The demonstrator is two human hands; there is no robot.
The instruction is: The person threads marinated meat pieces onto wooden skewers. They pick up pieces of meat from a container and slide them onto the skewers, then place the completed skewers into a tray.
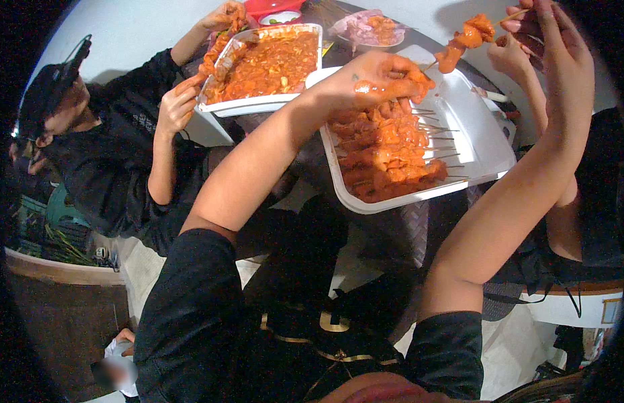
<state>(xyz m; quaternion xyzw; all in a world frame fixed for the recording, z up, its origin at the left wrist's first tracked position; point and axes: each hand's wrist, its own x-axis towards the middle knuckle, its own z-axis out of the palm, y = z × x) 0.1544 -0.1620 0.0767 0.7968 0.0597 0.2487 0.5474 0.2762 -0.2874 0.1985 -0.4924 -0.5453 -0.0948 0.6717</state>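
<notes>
A wooden skewer threaded with orange-sauced meat pieces (465,43) slants above a white plastic tray (485,146). My left hand (387,80), smeared with orange marinade, pinches its lower left end. At the upper right, my right hand (558,45) grips the bare end of the stick, close to the picture's rim. Below, several loaded meat skewers (392,151) lie side by side in the tray's left part, their sticks pointing right. My left forearm passes over the tray's far left corner, hiding part of it.
Left of it stands a white container of marinated meat (276,65). A co-worker (125,116) there holds another meat skewer (216,53). Another person's hand (513,58) is behind my right one. Farther back are a plastic-covered plate (377,30) with meat and a red basin (271,6).
</notes>
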